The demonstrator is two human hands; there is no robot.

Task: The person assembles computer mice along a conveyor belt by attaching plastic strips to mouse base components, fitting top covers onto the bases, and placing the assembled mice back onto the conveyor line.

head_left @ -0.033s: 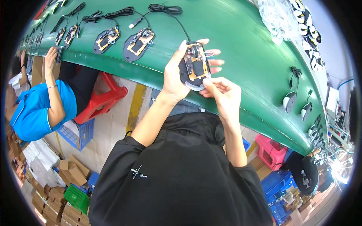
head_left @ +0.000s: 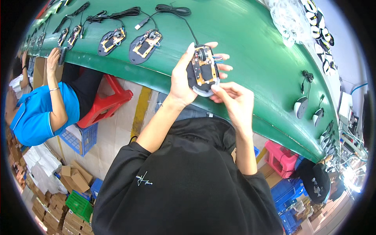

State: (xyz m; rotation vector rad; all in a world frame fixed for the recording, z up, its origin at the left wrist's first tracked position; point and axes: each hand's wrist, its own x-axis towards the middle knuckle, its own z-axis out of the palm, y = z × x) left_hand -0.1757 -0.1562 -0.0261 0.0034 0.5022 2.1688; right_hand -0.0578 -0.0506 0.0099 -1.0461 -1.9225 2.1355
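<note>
My left hand [head_left: 181,80] is wrapped round an uncovered computer mouse [head_left: 203,71], thumb along one side and fingers on the other. Its orange circuit board, scroll wheel and thin coloured wires show on a black base. A curved translucent strip [head_left: 203,93] lies along the mouse's near end. There my right hand [head_left: 237,100] is closed, thumb and forefinger pinching at the strip's right end. From the far end of the mouse a black cable [head_left: 174,9] runs to a coil on the green work surface.
More uncovered mice [head_left: 145,46] with coiled cables line the green work surface [head_left: 250,51] to the left. Black-and-white mice [head_left: 300,106] lie to the right. Clear plastic bags [head_left: 288,21] sit at the far side. A co-worker in blue [head_left: 47,113] works at left, another person [head_left: 313,180] at right.
My right hand has shifted slightly right and down, its fingers still at the strip's end. The mouse in my left hand has moved down a little.
</note>
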